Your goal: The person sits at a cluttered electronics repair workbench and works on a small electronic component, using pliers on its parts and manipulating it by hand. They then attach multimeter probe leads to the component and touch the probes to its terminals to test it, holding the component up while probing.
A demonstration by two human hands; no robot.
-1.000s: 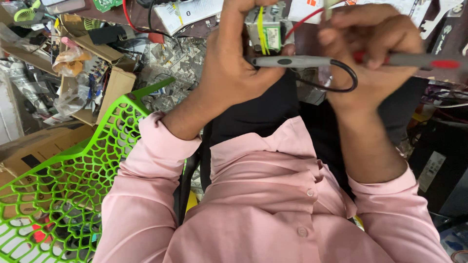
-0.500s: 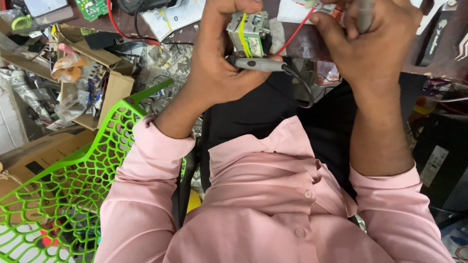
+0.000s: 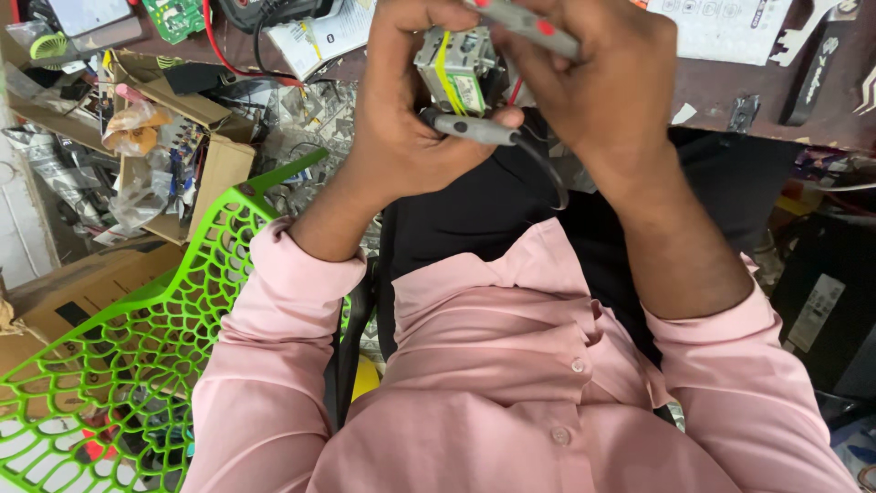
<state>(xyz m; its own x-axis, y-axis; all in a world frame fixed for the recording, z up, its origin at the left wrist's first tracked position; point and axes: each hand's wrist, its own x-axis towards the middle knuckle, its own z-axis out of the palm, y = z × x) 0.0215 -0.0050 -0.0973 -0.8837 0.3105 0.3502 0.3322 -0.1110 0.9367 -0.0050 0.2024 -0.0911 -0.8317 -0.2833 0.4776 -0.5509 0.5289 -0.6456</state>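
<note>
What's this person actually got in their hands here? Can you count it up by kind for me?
Grey test probes: 2, one with a black lead in the left hand, at, and one with red marks in the right hand, at.
Small electrical parts with a yellow band: 1, held in the left hand.
Total: 3 things.
</note>
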